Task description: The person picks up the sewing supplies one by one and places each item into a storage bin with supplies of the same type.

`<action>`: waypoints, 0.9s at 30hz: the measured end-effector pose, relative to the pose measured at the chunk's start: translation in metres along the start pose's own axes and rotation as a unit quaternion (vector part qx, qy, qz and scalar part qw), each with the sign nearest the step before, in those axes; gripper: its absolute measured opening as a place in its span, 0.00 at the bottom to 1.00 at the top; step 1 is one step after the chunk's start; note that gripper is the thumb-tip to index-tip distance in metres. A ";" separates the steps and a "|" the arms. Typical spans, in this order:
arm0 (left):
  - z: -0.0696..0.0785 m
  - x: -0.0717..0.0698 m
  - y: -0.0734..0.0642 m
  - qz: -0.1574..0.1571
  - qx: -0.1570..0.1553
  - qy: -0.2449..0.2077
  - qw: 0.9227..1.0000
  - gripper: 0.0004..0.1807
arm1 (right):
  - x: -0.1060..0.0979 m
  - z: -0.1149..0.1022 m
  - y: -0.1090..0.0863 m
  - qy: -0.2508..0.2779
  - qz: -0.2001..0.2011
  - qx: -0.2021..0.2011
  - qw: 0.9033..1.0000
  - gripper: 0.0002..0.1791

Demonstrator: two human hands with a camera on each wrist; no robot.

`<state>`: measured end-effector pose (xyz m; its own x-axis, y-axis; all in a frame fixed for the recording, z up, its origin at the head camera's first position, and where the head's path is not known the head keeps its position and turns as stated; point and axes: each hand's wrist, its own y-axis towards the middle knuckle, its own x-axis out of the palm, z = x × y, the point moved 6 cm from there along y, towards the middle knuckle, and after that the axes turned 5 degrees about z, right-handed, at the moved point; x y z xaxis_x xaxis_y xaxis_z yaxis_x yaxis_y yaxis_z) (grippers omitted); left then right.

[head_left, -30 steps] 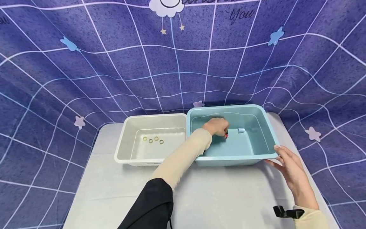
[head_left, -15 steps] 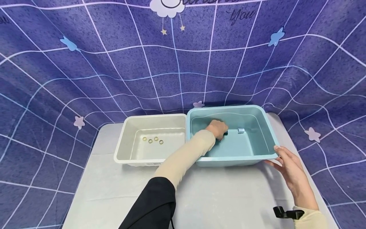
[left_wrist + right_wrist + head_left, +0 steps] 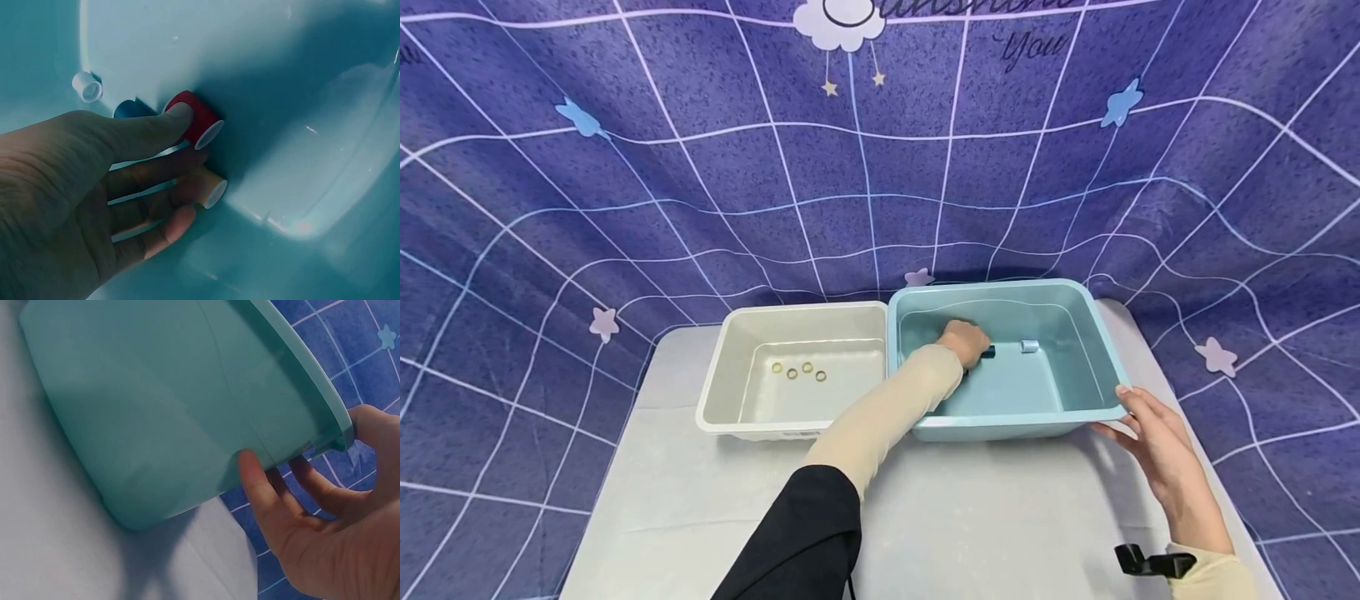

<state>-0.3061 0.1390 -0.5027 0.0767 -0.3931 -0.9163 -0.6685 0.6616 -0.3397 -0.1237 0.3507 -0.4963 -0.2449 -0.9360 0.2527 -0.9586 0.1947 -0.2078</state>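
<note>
My left hand (image 3: 966,342) reaches down into the light blue bin (image 3: 1015,421). In the left wrist view its thumb and index finger pinch a small red cylinder (image 3: 199,122) with a white end, like a thread spool. A similar yellow cylinder (image 3: 214,190) lies at the other fingers, partly covered by them. Beyond the thumb are a dark blue cylinder (image 3: 131,109), half hidden, and a pale blue one (image 3: 1029,346) near the bin's far side. At the bin's front right corner my right hand (image 3: 1161,450) grips the rim, thumb on top and fingers beneath.
A white bin (image 3: 801,309) stands against the blue bin's left side, with several small yellowish rings (image 3: 821,376) on its floor. Both bins are on a table with a white cloth (image 3: 1000,517). Behind hangs a purple-blue patterned curtain (image 3: 737,183).
My left hand has drawn slightly left inside the bin. The red piece seen at its fingers is now hidden in the head view, and the dark cylinder shows more. My right hand keeps its grip.
</note>
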 end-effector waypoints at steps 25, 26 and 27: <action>-0.018 -0.074 -0.060 -0.039 -0.076 -0.088 0.992 0.06 | -0.001 -0.017 -0.006 -0.194 0.136 -0.061 0.970 0.16; -0.020 -0.078 -0.068 -0.023 -0.071 -0.097 0.992 0.06 | -0.001 -0.021 -0.007 -0.238 0.153 -0.065 0.957 0.19; -0.022 -0.082 -0.076 -0.001 -0.066 -0.109 0.992 0.08 | 0.000 -0.025 -0.008 -0.285 0.170 -0.074 0.940 0.21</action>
<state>-0.2782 0.1066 -0.3966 0.2259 -0.2374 -0.9448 -0.7580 0.5664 -0.3235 -0.1191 0.3566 -0.4714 -0.4644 -0.8089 -0.3606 -0.8586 0.5110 -0.0405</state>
